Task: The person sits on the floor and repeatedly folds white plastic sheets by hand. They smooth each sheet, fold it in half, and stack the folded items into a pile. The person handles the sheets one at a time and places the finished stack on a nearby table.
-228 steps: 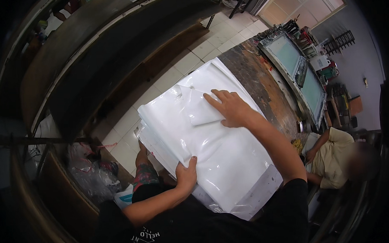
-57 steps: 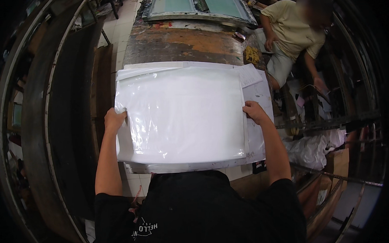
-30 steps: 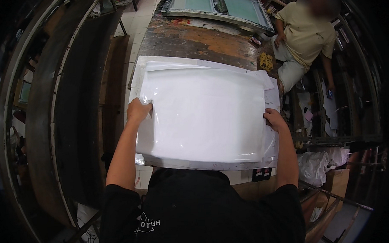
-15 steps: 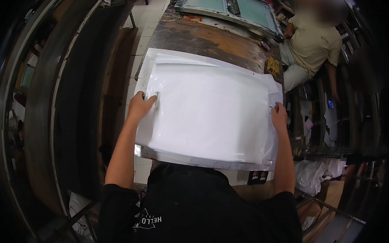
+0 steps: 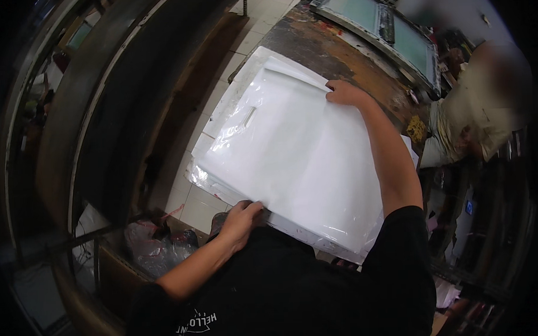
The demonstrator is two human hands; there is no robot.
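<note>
A large white sheet under glossy clear plastic film lies on a stack of wider white sheets at the near end of a worn table. Its far edge is lifted into a fold, which my right hand pinches near the middle. Close to my body, my left hand grips the near edge, thumb on top and fingers curled underneath. A short raised crease shows in the film toward the left side.
On the stained brown table beyond the stack rest framed panels with greenish mesh. A yellow clump sits by the table's right edge. Another person is at the right. Dark racks stand left; clear plastic bags lie lower left.
My left hand has gone from the sheet's left side to its near edge. My right hand has moved from the right side to the far edge. The view has turned.
</note>
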